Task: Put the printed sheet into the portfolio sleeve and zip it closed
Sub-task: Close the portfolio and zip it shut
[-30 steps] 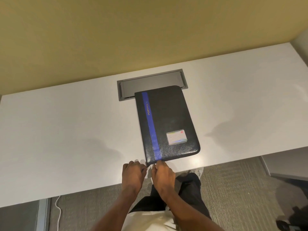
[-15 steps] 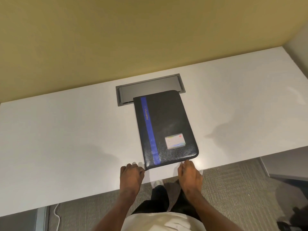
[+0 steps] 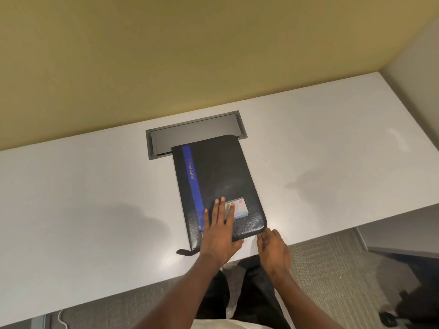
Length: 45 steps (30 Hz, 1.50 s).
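Grey carpet [image 3: 332, 269] lies nearest. Left hand [image 3: 219, 230] presses flat, fingers spread, on the black portfolio [image 3: 218, 184]; right hand [image 3: 273, 248] pinches its 5 o'clock corner. Grey desk hatch [image 3: 194, 134] sits at 12 o'clock, partly covered.

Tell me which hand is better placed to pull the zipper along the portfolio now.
Probably the right hand: its fingertips sit at the near right corner of the portfolio, on the zipped edge. The left hand lies flat on the cover, well placed to steady it.
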Each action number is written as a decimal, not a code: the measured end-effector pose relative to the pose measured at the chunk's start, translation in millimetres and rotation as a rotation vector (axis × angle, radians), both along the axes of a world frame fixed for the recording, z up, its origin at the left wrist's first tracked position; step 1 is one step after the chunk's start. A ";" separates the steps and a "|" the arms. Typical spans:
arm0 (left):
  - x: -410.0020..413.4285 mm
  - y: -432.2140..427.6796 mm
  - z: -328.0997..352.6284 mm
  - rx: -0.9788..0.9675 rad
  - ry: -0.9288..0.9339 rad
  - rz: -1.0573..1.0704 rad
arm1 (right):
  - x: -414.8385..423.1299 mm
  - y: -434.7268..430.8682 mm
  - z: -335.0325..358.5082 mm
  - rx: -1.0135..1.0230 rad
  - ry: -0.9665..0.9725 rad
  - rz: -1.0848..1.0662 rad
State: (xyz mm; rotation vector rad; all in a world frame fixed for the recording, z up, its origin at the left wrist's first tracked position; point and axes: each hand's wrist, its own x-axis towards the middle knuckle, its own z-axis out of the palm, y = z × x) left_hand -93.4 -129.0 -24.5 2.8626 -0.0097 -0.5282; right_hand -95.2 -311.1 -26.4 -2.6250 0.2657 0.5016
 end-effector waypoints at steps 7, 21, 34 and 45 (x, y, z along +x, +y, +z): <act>41.7 -27.0 -7.9 0.084 0.167 -0.107 | 4.0 -9.8 0.1 -0.005 -0.016 0.090; 43.0 -20.7 -0.1 0.017 0.228 -0.106 | 62.7 -42.7 2.1 -0.095 -0.116 0.263; 44.1 -24.9 -1.8 -0.013 0.218 -0.072 | 188.6 -7.5 -4.1 -0.092 -0.187 0.488; 40.0 -25.8 -10.6 -0.020 0.261 -0.071 | 263.7 23.0 -18.2 -0.058 -0.255 0.563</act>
